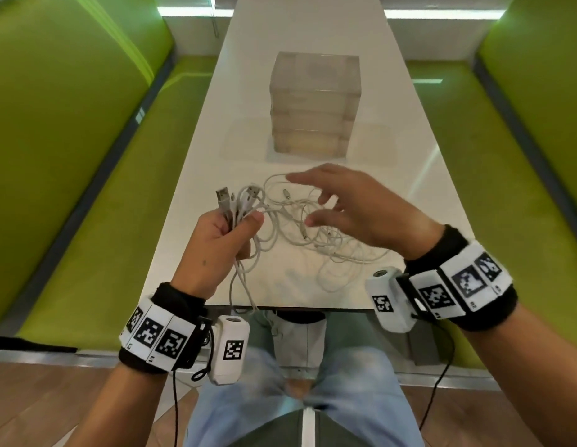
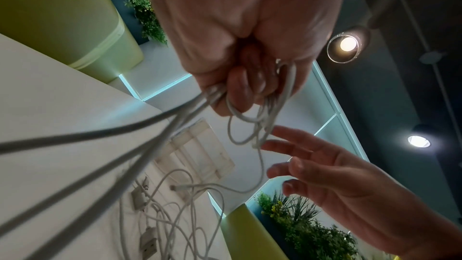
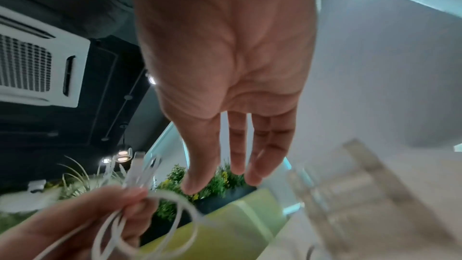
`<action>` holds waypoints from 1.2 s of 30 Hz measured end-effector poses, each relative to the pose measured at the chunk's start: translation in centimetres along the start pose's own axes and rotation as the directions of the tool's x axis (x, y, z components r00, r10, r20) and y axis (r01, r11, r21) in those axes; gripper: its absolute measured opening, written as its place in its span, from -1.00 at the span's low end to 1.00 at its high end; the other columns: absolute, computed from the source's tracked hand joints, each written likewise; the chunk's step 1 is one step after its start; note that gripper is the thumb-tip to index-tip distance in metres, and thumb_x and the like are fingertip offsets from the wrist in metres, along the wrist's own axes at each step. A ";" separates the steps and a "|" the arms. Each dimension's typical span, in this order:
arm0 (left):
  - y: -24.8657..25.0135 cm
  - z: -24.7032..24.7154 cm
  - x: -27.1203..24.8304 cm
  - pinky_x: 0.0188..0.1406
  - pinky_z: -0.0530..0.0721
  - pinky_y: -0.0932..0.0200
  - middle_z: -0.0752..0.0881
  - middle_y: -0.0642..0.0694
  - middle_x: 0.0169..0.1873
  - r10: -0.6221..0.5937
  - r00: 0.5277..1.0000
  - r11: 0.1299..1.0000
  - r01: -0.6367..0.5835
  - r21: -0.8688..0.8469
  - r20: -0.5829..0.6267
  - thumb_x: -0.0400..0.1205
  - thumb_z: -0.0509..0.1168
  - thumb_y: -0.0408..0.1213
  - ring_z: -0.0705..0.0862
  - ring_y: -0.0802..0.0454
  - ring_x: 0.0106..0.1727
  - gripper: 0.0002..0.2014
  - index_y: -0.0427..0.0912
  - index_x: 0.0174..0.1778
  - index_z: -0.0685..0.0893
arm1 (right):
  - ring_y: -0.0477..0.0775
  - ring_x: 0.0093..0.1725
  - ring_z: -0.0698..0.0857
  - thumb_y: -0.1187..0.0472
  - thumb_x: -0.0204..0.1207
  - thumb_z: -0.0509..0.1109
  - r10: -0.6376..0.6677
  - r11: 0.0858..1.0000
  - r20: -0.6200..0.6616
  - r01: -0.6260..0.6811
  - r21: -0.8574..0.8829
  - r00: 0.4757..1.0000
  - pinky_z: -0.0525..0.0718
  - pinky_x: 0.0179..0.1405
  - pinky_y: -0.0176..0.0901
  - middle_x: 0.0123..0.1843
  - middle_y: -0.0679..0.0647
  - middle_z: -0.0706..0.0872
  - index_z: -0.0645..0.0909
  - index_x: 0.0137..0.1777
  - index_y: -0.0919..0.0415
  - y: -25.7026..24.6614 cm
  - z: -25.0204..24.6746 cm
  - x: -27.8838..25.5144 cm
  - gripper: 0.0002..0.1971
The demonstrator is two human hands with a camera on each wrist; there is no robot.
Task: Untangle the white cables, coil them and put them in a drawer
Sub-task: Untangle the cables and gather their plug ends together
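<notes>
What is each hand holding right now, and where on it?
Left hand grips the cables just below their USB plugs. Right hand is spread above the tangle, holding nothing.

Your left hand (image 1: pixel 221 235) raised, fingers and thumb curled tight in a fist-like grip, your right hand (image 1: pixel 354 208) beside it, palm down, fingers (image 3: pixel 237 145) spread and relaxed, both wrists banded.

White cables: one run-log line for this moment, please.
left hand grips plug ends | right hand open above white cables | still tangled on table | drawer unit shut
</notes>
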State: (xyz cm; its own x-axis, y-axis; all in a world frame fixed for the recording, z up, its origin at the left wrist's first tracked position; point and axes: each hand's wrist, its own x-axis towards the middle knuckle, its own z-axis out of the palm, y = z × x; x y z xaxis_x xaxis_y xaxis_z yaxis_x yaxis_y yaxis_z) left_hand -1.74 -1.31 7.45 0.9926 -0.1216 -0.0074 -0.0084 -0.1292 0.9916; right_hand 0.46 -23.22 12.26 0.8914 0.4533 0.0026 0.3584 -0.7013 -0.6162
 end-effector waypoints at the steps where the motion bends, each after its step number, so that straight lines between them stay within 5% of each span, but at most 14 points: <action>1: 0.2 0.1 -0.2 -0.51 0.37 0.17 0.33 0.09 -0.64 0.001 0.999 1.000 0.000 -0.006 0.033 0.56 0.31 -0.15 0.30 0.09 -0.58 -0.73 -0.18 -0.41 0.48 | -0.12 -0.02 0.61 0.13 0.46 0.49 -0.028 0.999 0.035 0.027 0.044 0.999 0.56 -0.03 -0.44 0.27 -0.16 0.55 0.41 0.51 -0.09 -0.3 0.9 0.2 -0.39; 7: 0.5 -0.7 -1.4 -0.56 0.29 0.26 0.29 -0.03 -0.56 0.014 0.970 0.994 0.013 -0.110 0.242 0.40 0.38 -0.09 0.24 0.14 -0.56 -0.79 -0.01 -0.50 0.54 | -0.07 -0.21 0.68 0.26 0.45 0.50 -0.056 0.918 0.025 0.042 0.393 0.998 0.71 -0.14 -0.17 -0.03 0.04 0.69 0.67 0.21 0.10 -1.3 3.5 0.5 -0.68; 10: 0.4 -0.9 -1.4 -0.56 0.29 0.26 0.36 0.06 -0.59 0.037 0.984 0.985 -0.007 -0.174 0.174 0.39 0.40 -0.07 0.26 0.12 -0.57 -0.86 -0.01 -0.38 0.63 | -0.01 -0.31 0.67 0.32 0.46 0.48 -0.069 0.897 -0.063 0.089 0.433 0.996 0.69 -0.23 -0.06 -0.13 0.18 0.69 0.70 -0.09 0.29 -1.6 3.5 0.4 -0.94; 16: 0.3 -1.8 -0.4 -0.52 0.22 0.19 0.32 0.15 -0.60 0.057 0.998 0.860 -0.048 -0.508 0.004 0.40 0.47 0.14 0.17 0.10 -0.55 -0.55 -0.12 -0.01 0.63 | 0.12 -0.26 0.71 0.52 0.55 0.29 -0.070 0.681 -0.074 0.102 0.726 0.995 0.72 -0.21 -0.15 -0.21 0.24 0.73 0.61 -0.04 0.51 -1.5 2.0 -0.4 -0.92; 19: 0.2 -1.6 -0.3 -0.42 0.15 0.08 0.19 -0.01 -0.52 0.010 0.992 0.859 -0.071 -0.507 -0.123 0.54 0.39 -0.09 0.11 -0.02 -0.43 -0.87 -0.03 -0.10 0.70 | 0.05 -0.27 0.74 0.52 0.55 0.27 -0.049 0.601 0.001 0.029 0.798 0.999 0.70 -0.28 -0.22 -0.19 0.24 0.73 0.58 0.00 0.50 -1.3 1.6 -1.1 -0.91; 23: 0.2 -1.3 -0.1 -0.49 0.22 0.19 0.26 0.07 -0.60 -0.035 0.986 0.851 -0.055 -0.522 -0.161 0.61 0.21 -0.27 0.18 0.11 -0.53 -0.89 -0.13 -0.20 0.60 | 0.15 -0.25 0.74 0.53 0.53 0.30 -0.001 0.673 0.205 -0.151 0.724 0.979 0.70 -0.31 -0.25 -0.12 0.41 0.72 0.56 0.02 0.56 -0.3 2.3 -1.7 -0.89; 25: 0.3 -1.1 -0.1 -0.53 0.28 0.22 0.32 0.13 -0.64 -0.027 0.989 0.864 -0.051 -0.501 -0.147 0.61 0.21 -0.27 0.26 0.16 -0.58 -0.92 -0.16 -0.20 0.52 | 0.22 -0.23 0.73 0.52 0.51 0.33 0.046 0.698 0.332 -0.269 0.664 0.942 0.72 -0.30 -0.25 -0.09 0.46 0.70 0.55 0.03 0.58 0.5 3.6 -2.0 -0.86; 29: 0.3 -0.7 -0.2 -0.38 0.08 -0.01 0.31 0.12 -0.61 -0.016 0.992 0.870 -0.046 -0.490 -0.122 0.62 0.19 -0.29 0.16 0.10 -0.53 -0.91 -0.16 -0.20 0.52 | 0.22 -0.23 0.75 0.54 0.48 0.35 0.090 0.717 0.519 -0.417 0.558 0.850 0.73 -0.33 -0.17 -0.14 0.34 0.73 0.56 0.02 0.50 2.1 6.6 -2.8 -0.87; 33: 0.5 -0.6 -0.1 -0.56 0.21 0.26 0.29 0.11 -0.62 -0.005 0.996 0.858 -0.043 -0.512 -0.091 0.61 0.18 -0.29 0.19 0.15 -0.57 -0.91 -0.17 -0.21 0.50 | 0.12 -0.29 0.76 0.51 0.50 0.35 0.024 0.718 0.688 -0.492 0.493 0.725 0.76 -0.27 -0.09 -0.18 0.28 0.73 0.59 0.02 0.43 3.0 7.6 -3.6 -0.88; 36: 0.4 -0.5 0.0 -0.58 0.25 0.28 0.29 0.11 -0.61 0.003 0.997 0.864 -0.041 -0.503 -0.076 0.62 0.18 -0.30 0.20 0.16 -0.58 -0.90 -0.18 -0.21 0.50 | 0.03 -0.35 0.75 0.52 0.50 0.35 0.047 0.696 0.685 -0.516 0.500 0.727 0.74 -0.35 -0.20 -0.23 0.23 0.72 0.60 0.01 0.43 3.1 7.7 -3.6 -0.88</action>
State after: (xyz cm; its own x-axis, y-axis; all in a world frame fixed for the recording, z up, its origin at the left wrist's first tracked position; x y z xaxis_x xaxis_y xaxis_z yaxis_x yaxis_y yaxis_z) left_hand -1.68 -0.86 7.88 0.9989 -0.0469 0.0054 0.0132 0.3880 0.9216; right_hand -3.80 -22.76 4.25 0.4748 0.6736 -0.5664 -0.3488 -0.4469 -0.8238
